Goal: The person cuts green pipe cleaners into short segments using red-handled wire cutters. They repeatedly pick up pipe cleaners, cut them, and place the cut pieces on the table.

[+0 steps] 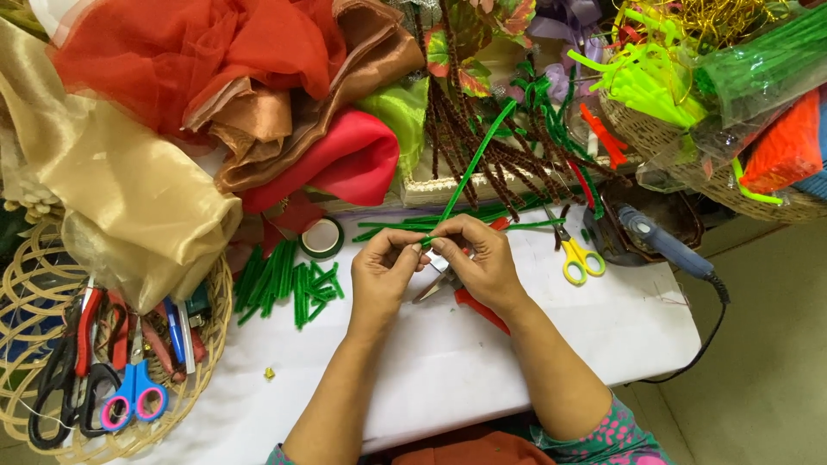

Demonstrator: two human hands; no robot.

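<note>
The white table lies under both hands. Beyond the fingertips, folded fabrics and a heap of brown stems crowd the far edge.

The left hand and right hand meet, fingers closed on the near end of one long green stem, which slants away from the fingertips. For a clean result, pinch close to the working point and keep the stem taut.

Count: one yellow scissors right of the fingers; one green tape roll left of them; short green pieces, too many to count.
</note>
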